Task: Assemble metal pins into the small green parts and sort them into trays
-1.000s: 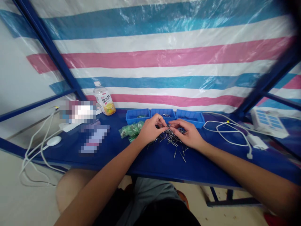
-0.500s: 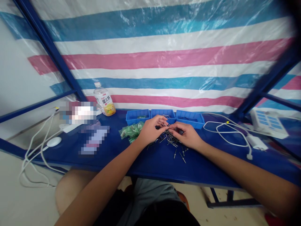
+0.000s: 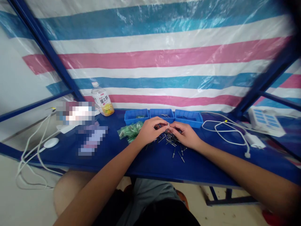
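My left hand (image 3: 150, 130) and my right hand (image 3: 186, 134) meet fingertip to fingertip above a pile of blind rivets (image 3: 171, 140). Both are closed in a pinch, and a small shiny bit (image 3: 168, 124) shows between the fingertips; it looks like one of the rivets, mostly hidden by my fingers. A few rivets lie loose toward the front of the pile. Left of my left hand are green-tinted plastic bags (image 3: 129, 131). Just behind my hands stand three blue bins in a row: a left bin (image 3: 131, 121), a middle bin (image 3: 162, 111) and a right bin (image 3: 189, 123).
A drink bottle (image 3: 103, 99) stands at the back left, near blurred-out items and a white round device (image 3: 51, 143) with cables. On the right lie a white cable with a plug adapter (image 3: 255, 141) and a power strip (image 3: 266, 122). Blue frame posts flank the blue table (image 3: 150, 166).
The view has shifted slightly. My hands stay together over the pile, with the fingertips a little closer and the shiny bit now showing between them.
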A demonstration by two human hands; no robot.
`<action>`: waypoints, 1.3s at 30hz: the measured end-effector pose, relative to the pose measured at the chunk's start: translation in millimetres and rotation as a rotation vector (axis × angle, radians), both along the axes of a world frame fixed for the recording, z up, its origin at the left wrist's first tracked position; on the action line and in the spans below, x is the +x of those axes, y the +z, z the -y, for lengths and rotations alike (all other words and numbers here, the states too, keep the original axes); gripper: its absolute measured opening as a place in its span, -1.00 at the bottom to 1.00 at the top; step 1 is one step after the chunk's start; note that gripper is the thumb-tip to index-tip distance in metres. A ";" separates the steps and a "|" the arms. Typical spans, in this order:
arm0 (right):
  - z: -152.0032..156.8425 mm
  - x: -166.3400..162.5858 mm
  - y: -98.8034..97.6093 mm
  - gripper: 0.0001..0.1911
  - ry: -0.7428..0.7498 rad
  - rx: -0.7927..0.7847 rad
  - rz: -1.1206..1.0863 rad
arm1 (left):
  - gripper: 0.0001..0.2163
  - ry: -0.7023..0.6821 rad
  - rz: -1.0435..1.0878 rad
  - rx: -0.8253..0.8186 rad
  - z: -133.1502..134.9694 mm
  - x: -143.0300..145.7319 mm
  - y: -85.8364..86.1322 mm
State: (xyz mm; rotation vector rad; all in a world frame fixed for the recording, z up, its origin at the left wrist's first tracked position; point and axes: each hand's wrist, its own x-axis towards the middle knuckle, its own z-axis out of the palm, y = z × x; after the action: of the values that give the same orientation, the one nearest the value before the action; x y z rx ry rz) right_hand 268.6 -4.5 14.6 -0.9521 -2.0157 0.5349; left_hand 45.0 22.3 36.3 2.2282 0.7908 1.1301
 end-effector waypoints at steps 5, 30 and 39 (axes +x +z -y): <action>-1.5 1.1 -1.4 -0.73 -0.008 0.035 0.015 | -0.86 -0.034 -0.001 0.008 -0.2 -1.3 0.6; -32.9 -1.6 6.0 -0.55 -0.162 0.019 0.101 | -0.73 0.242 -0.105 0.239 -6.5 -10.0 3.2; -10.8 -8.5 3.6 -0.78 0.118 0.363 0.377 | -0.78 0.182 -0.416 0.251 -24.5 -44.0 24.8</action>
State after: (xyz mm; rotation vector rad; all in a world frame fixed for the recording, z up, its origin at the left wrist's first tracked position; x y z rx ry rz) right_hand 260.0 6.3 18.3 -0.7526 -2.4095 0.0397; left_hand 0.9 46.8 61.0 2.6968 1.0869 0.8931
